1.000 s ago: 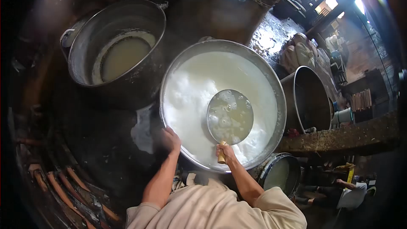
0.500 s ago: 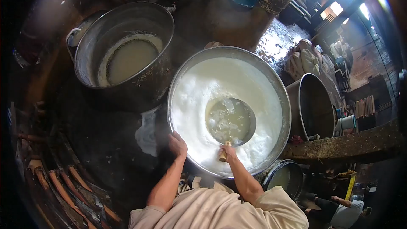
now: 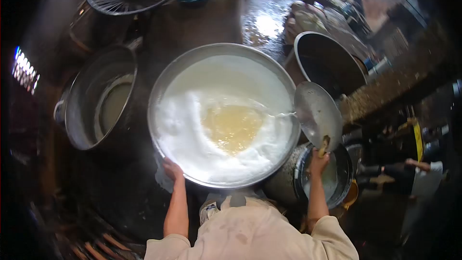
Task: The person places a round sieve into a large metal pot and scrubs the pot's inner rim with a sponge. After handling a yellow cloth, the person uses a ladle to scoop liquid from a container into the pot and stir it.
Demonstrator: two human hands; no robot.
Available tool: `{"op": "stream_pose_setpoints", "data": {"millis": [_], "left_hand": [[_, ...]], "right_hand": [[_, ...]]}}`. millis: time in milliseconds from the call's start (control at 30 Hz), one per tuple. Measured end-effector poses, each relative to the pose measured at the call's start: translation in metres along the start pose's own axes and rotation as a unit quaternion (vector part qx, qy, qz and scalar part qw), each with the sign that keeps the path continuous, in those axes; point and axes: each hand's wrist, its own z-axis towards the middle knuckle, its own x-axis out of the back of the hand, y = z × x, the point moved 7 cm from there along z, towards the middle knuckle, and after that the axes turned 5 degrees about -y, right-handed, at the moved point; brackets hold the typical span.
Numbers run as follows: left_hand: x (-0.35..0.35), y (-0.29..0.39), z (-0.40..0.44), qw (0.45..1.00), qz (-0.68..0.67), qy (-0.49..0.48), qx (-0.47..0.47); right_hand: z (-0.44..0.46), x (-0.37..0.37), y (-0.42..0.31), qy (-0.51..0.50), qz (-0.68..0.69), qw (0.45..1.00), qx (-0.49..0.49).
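Observation:
A wide metal pot (image 3: 160, 67) in front of me holds thick white curd-like stuff (image 3: 178, 139) with a pool of yellowish liquid (image 3: 233, 125) in its middle. At the near left rim, my left hand (image 3: 173, 168) grips the pot's edge. My right hand (image 3: 318, 162) is closed around the short wooden handle of a large metal ladle (image 3: 315, 108). Its round bowl is tilted beside the pot's right rim, above a dark bucket (image 3: 347, 183). A thin streak of liquid runs between the ladle's edge and the pot. Whitish liquid shows inside the bucket.
A deep metal pot (image 3: 77, 130) with pale liquid stands to the left. Another big pot (image 3: 290, 67) stands beyond the right rim, near a thick beam (image 3: 385, 89). Firewood (image 3: 106, 243) lies at lower left. A person (image 3: 426, 178) is at far right.
My right hand has lifted the ladle out of the pot's middle and carried it right, over the bucket. Yellowish liquid shows where it was. The view has turned; my left hand stays at the rim.

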Motion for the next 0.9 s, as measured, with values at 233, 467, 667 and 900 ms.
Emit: {"op": "stream_pose_setpoints", "data": {"millis": [233, 467, 667, 900], "left_hand": [[-0.017, -0.025, 0.036, 1.000, -0.002, 0.022, 0.008], [-0.021, -0.013, 0.004, 0.997, 0.064, 0.016, 0.029], [-0.033, -0.021, -0.087, 0.993, -0.034, -0.054, 0.098], [-0.019, -0.018, -0.118, 0.982, 0.017, -0.158, 0.103]], "right_hand": [[0.036, 0.161, 0.161, 0.076, -0.319, 0.945, -0.018], [0.055, 0.115, 0.322, -0.027, -0.260, 0.905, -0.334], [-0.003, -0.015, 0.379, -0.108, -0.025, 0.865, -0.489], [-0.073, -0.172, 0.442, -0.252, 0.370, 0.670, -0.592]]}}
